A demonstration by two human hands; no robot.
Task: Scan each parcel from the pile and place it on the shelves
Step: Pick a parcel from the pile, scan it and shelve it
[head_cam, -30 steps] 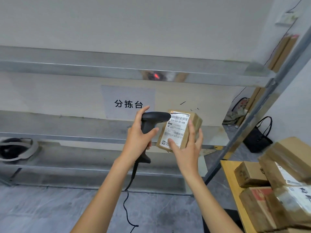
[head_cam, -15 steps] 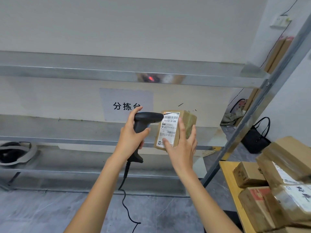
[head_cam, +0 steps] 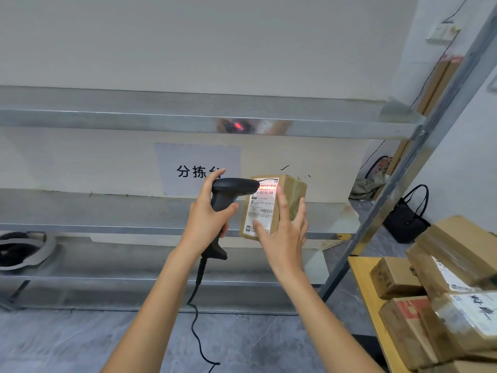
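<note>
Gripping the scanner (head_cam: 231, 195) in our left hand (head_cam: 207, 219), we lit the label of the parcel (head_cam: 271, 205) clasped in our right hand (head_cam: 282, 232). Shelves (head_cam: 107, 122) looked bare; at least 5 parcels waited in the pile (head_cam: 443, 286) on the bench (head_cam: 363, 281).

1. Scanner (head_cam: 230, 193): matt black plastic, smooth.
2. Parcel (head_cam: 290, 195): brown cardboard under glossy tape; white paper label (head_cam: 263, 208) beneath the right fingertips.
3. Shelves (head_cam: 188, 122): shiny galvanised metal, reflective.
4. Pile (head_cam: 443, 292): taped cardboard, scuffed.
5. Table (head_cam: 361, 281): pale smooth wood.
6. Floor (head_cam: 67, 343): grey, smooth, marbled.

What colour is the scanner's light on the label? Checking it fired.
Red-orange, across the label's top barcode, head view.
</note>
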